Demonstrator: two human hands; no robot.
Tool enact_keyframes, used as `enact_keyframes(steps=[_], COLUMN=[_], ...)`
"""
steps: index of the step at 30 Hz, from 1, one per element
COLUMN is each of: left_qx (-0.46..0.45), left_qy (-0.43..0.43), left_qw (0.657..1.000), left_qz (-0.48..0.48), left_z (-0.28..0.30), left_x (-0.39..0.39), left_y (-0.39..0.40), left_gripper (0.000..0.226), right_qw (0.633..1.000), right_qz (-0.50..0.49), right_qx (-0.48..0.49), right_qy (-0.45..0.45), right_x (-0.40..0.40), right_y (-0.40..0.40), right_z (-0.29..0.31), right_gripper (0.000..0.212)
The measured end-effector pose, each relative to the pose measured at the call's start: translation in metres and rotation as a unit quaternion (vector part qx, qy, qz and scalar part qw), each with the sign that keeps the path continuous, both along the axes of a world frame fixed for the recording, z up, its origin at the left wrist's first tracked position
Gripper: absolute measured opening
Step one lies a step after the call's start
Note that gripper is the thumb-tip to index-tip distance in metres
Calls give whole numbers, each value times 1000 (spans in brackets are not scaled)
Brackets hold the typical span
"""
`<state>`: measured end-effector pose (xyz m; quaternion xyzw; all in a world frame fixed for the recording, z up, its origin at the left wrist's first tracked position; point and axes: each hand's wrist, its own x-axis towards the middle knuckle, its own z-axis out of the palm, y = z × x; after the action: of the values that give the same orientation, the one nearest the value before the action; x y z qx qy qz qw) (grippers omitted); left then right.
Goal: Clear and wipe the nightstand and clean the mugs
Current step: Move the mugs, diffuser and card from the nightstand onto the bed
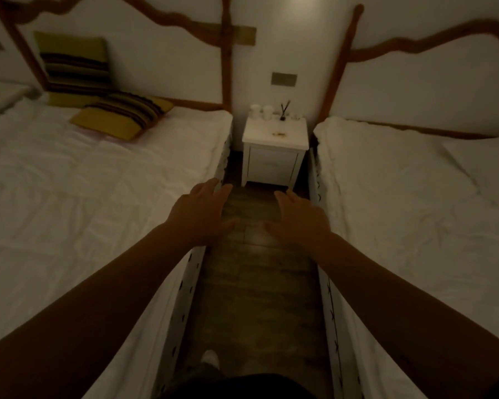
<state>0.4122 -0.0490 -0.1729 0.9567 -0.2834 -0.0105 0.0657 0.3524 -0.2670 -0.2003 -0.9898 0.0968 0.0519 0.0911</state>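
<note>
Two mugs [261,111], contents unseen

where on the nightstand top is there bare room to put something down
On the nightstand, the front left and right corners are bare, either side of a small yellowish item. The back edge is crowded: two white mugs and a reed diffuser.

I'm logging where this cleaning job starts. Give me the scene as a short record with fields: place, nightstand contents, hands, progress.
place: aisle between left bed and right bed, facing the nightstand
on nightstand: two white mugs at back left; reed diffuser at back right; small yellowish item near the middle, too small to identify
left hand: open, empty, stretched forward
right hand: open, empty, stretched forward
progress: nothing picked up; nightstand not yet cleared
light: dim
</note>
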Motion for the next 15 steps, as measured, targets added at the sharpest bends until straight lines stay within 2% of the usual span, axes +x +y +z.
enact_keyframes(steps=[8, 15], left_qx=[5, -12], left_qy=[1, 41], left_qw=[999, 996], left_qz=[-43, -79], left_z=[8, -21], left_x=[133, 245], left_y=[-26, -92], left_gripper=[85, 80], right_qw=[999, 997], right_qz=[-45, -62], right_qx=[30, 39], right_qy=[8, 27], right_x=[109, 217], right_y=[-19, -83], right_z=[9, -23], right_gripper=[91, 87])
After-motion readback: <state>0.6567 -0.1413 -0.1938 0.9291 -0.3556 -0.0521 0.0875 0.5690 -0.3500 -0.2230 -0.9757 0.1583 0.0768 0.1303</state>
